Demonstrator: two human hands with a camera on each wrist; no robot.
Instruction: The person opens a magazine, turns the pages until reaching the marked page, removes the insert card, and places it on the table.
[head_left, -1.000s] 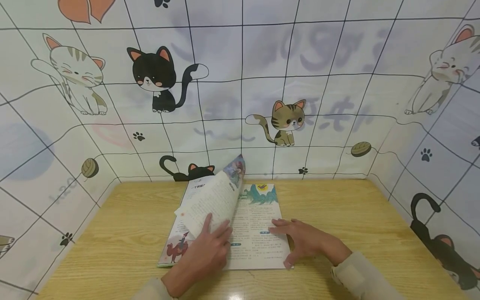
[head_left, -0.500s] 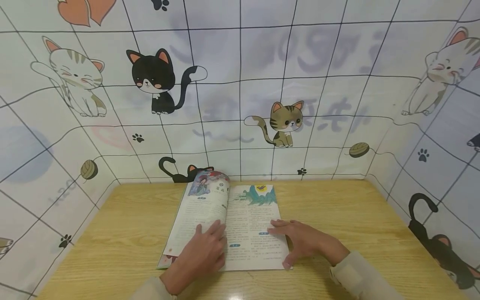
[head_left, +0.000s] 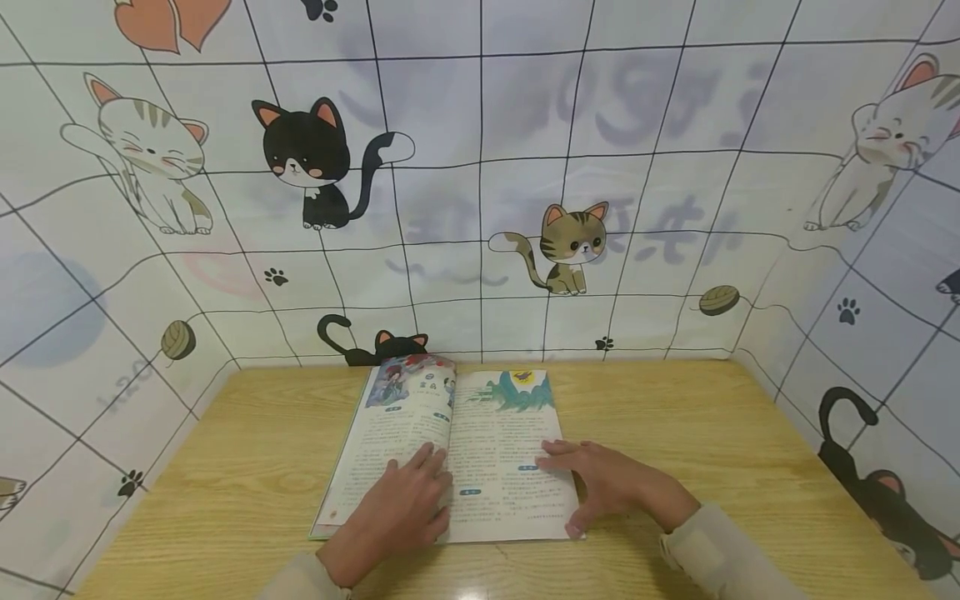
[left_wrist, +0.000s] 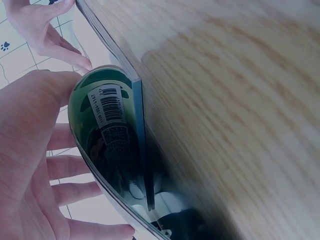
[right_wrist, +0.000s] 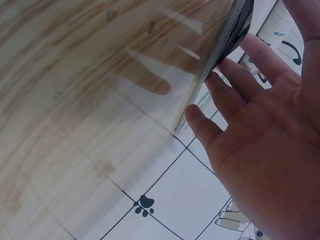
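An illustrated magazine [head_left: 502, 442] lies spread on the wooden table, a colourful picture at the top of each page. My left hand [head_left: 401, 504] rests on the lower part of its left page [head_left: 367, 454], fingers stretched toward the spine. In the left wrist view that half bows upward, and a barcode [left_wrist: 107, 107] shows on the green cover beneath. My right hand [head_left: 611, 483] lies along the right page's outer edge, fingertips on the paper and thumb by the bottom corner. The right wrist view shows its fingers [right_wrist: 227, 97] spread and extended at the edge of the pages.
Wooden tabletop [head_left: 697, 433] surrounds the magazine. White cloth walls [head_left: 450, 200] printed with cartoon cats and black grid lines enclose it at the back and both sides. The magazine's top left corner reaches close to the back wall.
A lifted leaf has come down to the left and now lies over the former left page, covering its camel picture. My left hand has shifted slightly left; my right hand has stayed put.
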